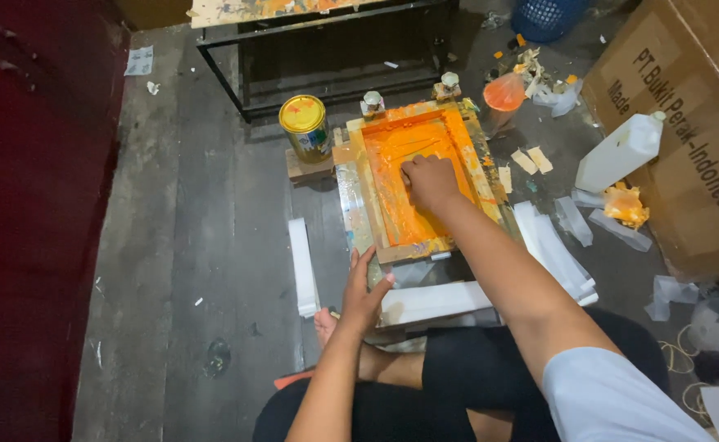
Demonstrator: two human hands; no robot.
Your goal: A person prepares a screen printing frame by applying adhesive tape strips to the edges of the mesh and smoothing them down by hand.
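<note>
In the head view, a wooden printing frame (418,176) coated in orange ink is seen just above the centre of the frame, laid flat on the floor (196,245), its long axis running from the lower centre towards the upper right, tilted slightly. The right hand (430,182) is pressed down inside the frame, fingers curled closed around a small scraper that is mostly hidden. The left hand (364,288) is laid open at the frame's near corner, fingers spread against its edge. A yellow-lidded tin (305,125) is stood just left of the frame's far end. White paper strips (303,266) are stacked beside the frame. A white plastic bottle (619,151) is leaned against a cardboard box (687,123) at the upper right.
</note>
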